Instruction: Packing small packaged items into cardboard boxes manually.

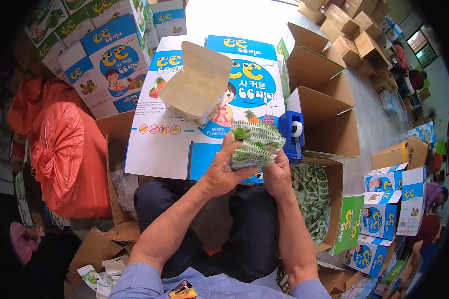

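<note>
Between my two hands is a stack of small green-and-white sachets (254, 149), held over the near edge of the work surface. My left hand (220, 169) grips the stack from the left, thumb and fingers around its side. My right hand (278, 174) closes on its lower right. Just beyond them stands a small open-topped box (197, 94) with its pale lid flap raised; its inside bottom cannot be seen. A blue tape dispenser (290, 134) with a roll of tape sits right of the sachets.
Flattened printed cardboard (159, 142) covers the work surface. At my right, a carton holds many loose sachets (309, 199), with open brown cartons (319, 99) beyond it. Red sacks (75, 164) stand at my left. Printed cartons (117, 65) are stacked far left, others (379, 214) at right.
</note>
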Demonstrator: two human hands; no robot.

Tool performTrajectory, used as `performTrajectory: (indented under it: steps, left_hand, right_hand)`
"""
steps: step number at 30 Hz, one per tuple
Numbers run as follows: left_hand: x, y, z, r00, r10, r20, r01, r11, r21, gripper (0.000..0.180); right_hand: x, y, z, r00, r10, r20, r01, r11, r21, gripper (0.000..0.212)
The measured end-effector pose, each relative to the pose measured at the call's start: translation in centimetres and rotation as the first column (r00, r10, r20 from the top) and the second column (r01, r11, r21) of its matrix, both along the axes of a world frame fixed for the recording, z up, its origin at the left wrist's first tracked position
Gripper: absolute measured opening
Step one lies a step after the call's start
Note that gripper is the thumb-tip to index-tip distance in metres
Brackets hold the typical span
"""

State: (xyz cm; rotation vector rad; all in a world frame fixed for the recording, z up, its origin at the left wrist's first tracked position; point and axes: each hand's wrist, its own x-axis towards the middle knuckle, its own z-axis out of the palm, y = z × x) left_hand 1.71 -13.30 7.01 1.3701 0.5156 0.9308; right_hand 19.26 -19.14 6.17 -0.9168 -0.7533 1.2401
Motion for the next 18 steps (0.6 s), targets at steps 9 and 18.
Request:
performTrajectory:
  steps: [9, 18]
  left_hand:
    - [1.3, 0.7, -3.5, 0.872, 0.454, -0.182, -0.252, 0.736, 0.629, 0.098]
    - [0.8, -0.5, -5.5, 0.906, 0.322, -0.277, -0.174, 0.876, 0.450, 0.128]
  right_hand:
    - [-1.5, 2.8, -1.7, 0.975, -0.131, -0.178, 0.131, 0.991, -0.012, 0.061]
    - [-1.8, 2.1, -4.0, 0.949, -0.274, 0.155, 0.272, 0.962, 0.038, 0.066]
